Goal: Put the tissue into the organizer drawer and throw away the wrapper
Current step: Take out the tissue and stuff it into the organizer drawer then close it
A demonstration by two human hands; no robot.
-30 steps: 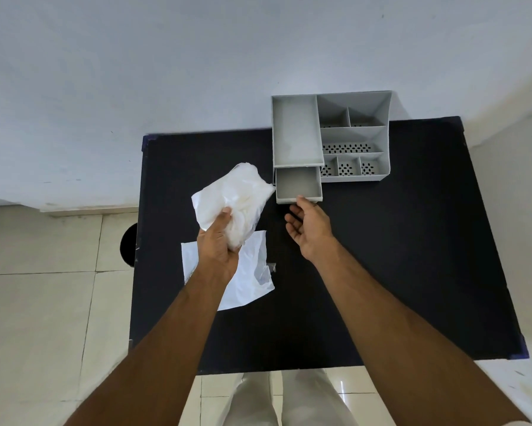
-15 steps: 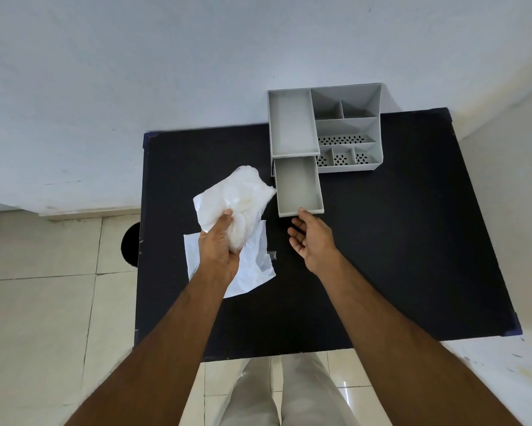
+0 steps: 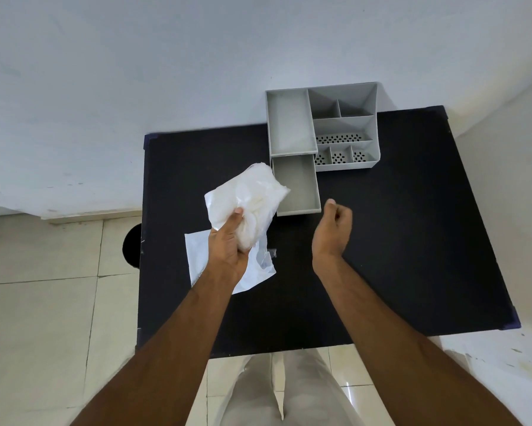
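Desk: matte black rectangular top, set against a pale wall, cream floor tiles around it.

Organizer: grey moulded plastic, boxy, at the far edge of the desk. One long plain tray on its left; on the right, several smaller compartments, some with perforated floors.

Drawer: grey plastic, rectangular, shallow, pulled out toward the person from under the long tray. Long axis runs from the organizer toward the person. Its inside shows bare grey.

Tissue: white, soft, crumpled bundle with a faint sheen of thin film over part of it. Oblong; long axis slants from the palm up and to the right, far end pointing at the drawer's left wall and just beside it. Held above the desk, not in the drawer.

Wrapper: thin translucent white plastic sheet, wrinkled, lying flat on the desk beneath the left hand and partly hidden by it.

Left hand: grip clenched around the lower end of the tissue, thumb pressed on top.

Right hand: raised over the desk just right of the drawer's front corner, fingers curled loosely inward, holding nothing, touching nothing.

Dark round object: on the floor at the desk's left edge, half hidden.
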